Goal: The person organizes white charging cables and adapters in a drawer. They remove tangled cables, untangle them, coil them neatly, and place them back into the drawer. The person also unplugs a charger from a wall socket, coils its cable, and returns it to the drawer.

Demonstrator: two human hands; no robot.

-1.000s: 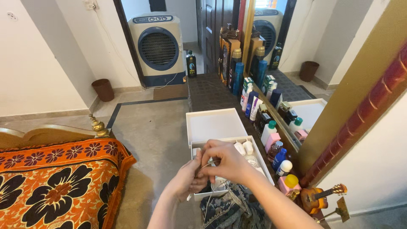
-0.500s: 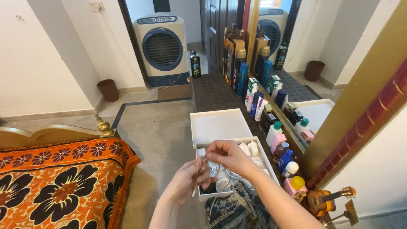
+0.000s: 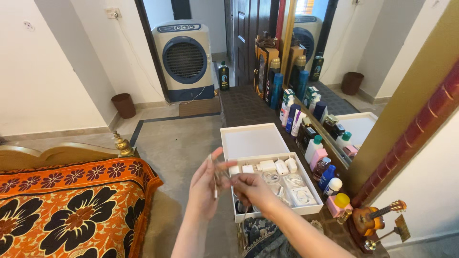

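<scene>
A white tray-like box with compartments sits on a dark dresser top; it holds white chargers, adapters and coiled cables. Its white lid lies just beyond it. My left hand is raised in front of the box's left edge, fingers loosely around a thin white cable. My right hand is just to its right, over the box's near left corner, pinching the same cable. The cable's far end is hard to make out.
Bottles and tubes line the mirror on the right. A small toy guitar stands at the near right. A patterned cloth lies under my right forearm. An orange floral bedspread fills the lower left. An air cooler stands at the back.
Both hands have lifted off the box and moved left, so the box's contents now show. The left hand has opened up with the cable wound around its fingers.
</scene>
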